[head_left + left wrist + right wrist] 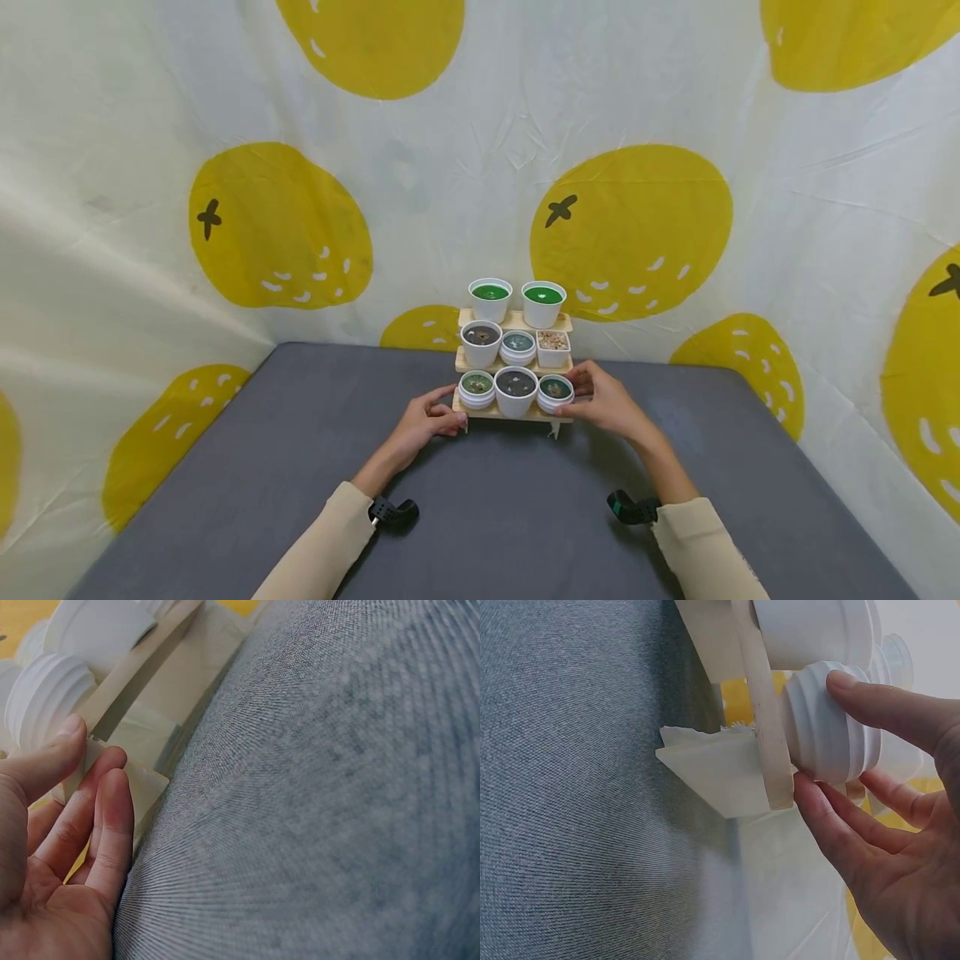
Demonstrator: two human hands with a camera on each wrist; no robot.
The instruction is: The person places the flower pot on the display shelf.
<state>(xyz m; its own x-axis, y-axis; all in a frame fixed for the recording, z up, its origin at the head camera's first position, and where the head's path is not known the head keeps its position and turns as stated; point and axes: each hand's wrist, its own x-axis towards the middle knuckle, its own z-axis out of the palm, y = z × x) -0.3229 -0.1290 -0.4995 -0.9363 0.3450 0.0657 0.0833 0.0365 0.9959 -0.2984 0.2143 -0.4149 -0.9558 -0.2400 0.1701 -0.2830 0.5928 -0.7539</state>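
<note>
A three-tier wooden stand carries several white pots. My left hand is at the left end of its lowest shelf. In the left wrist view, thumb and fingers pinch the corner of the stand by a pale leg. My right hand holds the ribbed white pot at the right end of that shelf, its thumb on the upper side and fingers around the base. Dark green contents show in this pot. Beside it stand a taller cup with dark contents and another ribbed pot.
Two cups with bright green contents, one left and one right, stand on the top shelf. A dark-filled cup, a small jar and a square cup line the middle. Behind the grey table hangs a fruit-patterned curtain.
</note>
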